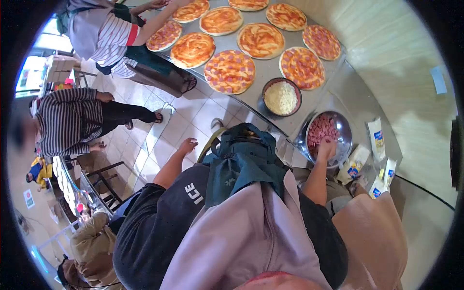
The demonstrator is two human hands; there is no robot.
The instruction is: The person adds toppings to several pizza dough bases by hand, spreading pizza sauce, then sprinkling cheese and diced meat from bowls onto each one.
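My right hand [327, 149] reaches down into a metal bowl [344, 135] of diced ham [323, 129]. Its fingers are gathered around some of the pink pieces, with the fingertips partly hidden. Away from the counter, over the tiled floor, my left hand [187, 146] hangs with loosely bent fingers and nothing visible in it. Beside the metal bowl stands a dark bowl of grated cheese [282, 98]. The nearest pizzas bearing sauce and diced ham are one pizza [229, 72] at the counter edge and another pizza [302, 68] behind the cheese.
Several pizza bases with only red sauce, such as one base [261, 41], cover the metal counter [263, 72]. Packets [377, 139] lie right of the metal bowl. A person in a striped shirt [113, 43] works at the counter; another person [67, 121] stands behind.
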